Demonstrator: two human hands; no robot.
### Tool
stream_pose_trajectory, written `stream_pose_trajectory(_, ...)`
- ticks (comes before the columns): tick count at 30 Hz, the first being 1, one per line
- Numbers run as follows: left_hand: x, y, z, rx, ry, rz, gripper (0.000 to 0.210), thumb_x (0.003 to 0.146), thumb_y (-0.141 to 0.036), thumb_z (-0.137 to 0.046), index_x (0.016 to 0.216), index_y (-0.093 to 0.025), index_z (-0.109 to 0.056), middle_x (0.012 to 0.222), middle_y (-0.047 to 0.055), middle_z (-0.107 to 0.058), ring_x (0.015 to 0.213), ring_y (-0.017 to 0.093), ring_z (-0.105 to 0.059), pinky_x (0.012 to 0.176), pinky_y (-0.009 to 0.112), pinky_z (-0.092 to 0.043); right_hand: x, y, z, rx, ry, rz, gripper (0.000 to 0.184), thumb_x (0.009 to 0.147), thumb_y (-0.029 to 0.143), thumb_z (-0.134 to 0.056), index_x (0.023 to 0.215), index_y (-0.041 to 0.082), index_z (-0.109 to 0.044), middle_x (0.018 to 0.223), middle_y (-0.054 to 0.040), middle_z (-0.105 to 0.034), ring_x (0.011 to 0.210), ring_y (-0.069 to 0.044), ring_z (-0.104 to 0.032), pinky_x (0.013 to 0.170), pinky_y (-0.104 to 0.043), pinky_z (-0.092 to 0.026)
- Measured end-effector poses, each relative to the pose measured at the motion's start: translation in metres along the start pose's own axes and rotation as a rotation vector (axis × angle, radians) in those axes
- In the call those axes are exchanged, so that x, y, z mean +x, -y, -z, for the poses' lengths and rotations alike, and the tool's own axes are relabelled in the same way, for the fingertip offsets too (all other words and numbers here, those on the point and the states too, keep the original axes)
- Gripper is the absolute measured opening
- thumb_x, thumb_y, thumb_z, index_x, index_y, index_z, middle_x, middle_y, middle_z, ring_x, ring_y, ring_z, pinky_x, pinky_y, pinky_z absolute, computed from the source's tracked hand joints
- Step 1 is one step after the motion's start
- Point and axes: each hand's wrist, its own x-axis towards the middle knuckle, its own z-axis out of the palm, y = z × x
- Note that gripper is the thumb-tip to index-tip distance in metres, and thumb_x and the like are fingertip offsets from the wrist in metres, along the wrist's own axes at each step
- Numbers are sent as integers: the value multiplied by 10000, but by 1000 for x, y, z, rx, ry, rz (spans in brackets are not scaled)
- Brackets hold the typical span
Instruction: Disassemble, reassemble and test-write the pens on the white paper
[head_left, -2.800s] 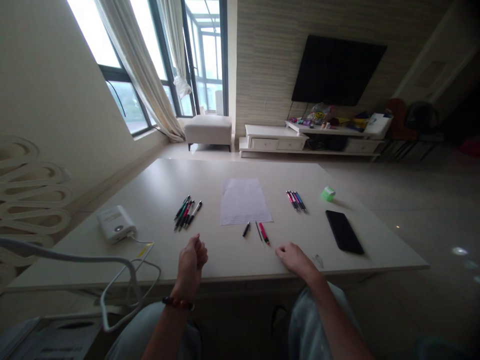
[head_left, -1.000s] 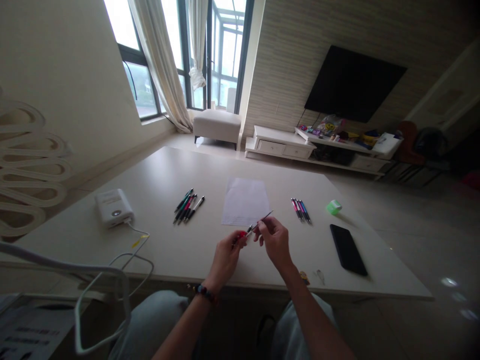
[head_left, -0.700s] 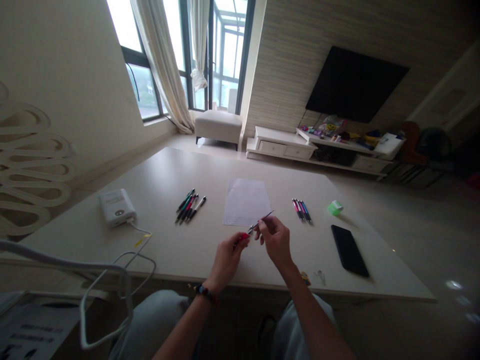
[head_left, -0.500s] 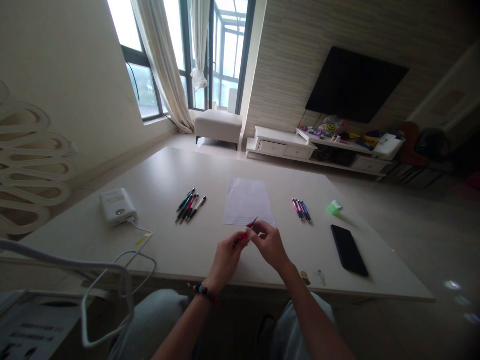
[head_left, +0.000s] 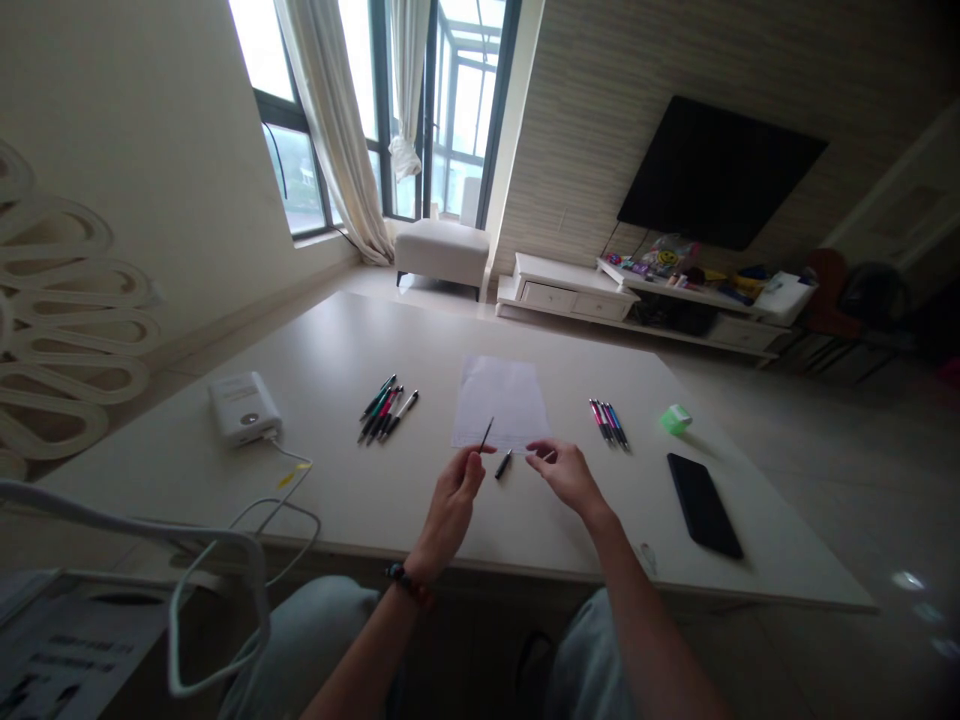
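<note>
Pinched in my left hand (head_left: 455, 487) is a thin dark pen refill (head_left: 487, 434), its tip pointing up and away over the paper's near edge. To its right a short black pen part (head_left: 503, 464) lies on the table, touched by neither hand. My right hand (head_left: 568, 475) hovers close to the sheet's lower right corner with thumb and fingers drawn together. A small pale sliver shows at those fingers, too small to name. Beyond both hands lies the white sheet of paper (head_left: 501, 395) with faint lines along its near edge.
On the table (head_left: 337, 345), several pens (head_left: 386, 412) lie left of the paper and several more (head_left: 608, 423) right of it. Farther right are a green container (head_left: 676, 419) and a black phone (head_left: 705, 505). A white power bank (head_left: 244, 410) with a cable (head_left: 300, 457) sits left.
My hands have moved apart. The refill, earlier at my right hand, is now in my left. The red pen piece no longer shows, and a black pen part now lies between the hands.
</note>
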Motion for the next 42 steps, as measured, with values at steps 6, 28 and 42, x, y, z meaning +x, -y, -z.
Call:
stream_pose_trajectory(6, 1, -1, 3, -82, 10, -29, 404, 832, -567, -454, 881, -191, -592, 586, -39, -392, 554, 109, -347, 532, 222, -289, 11, -18, -14, -214, 74, -15, 311, 683, 330, -686, 953, 179, -717, 749, -51, -693, 693, -182, -629, 676, -266, -467)
stream_pose_trajectory(28, -1, 19, 2, 461, 48, -64, 326, 883, -450, -388, 795, -211, -591, 624, -33, -518, 594, 127, -445, 582, 226, -293, -6, 28, -18, 541, -258, 155, 263, 745, 365, -660, 875, 137, -636, 683, -46, -653, 583, -148, -592, 468, -242, -447)
stream_pose_trajectory(42, -3, 17, -1, 566, 99, -85, 369, 900, -453, -324, 800, -199, -572, 681, -25, -568, 615, 116, -464, 584, 223, -302, -13, 35, -21, 559, -224, 167, 208, 710, 336, -709, 811, 159, -671, 619, -18, -643, 524, -135, -576, 439, -240, -427)
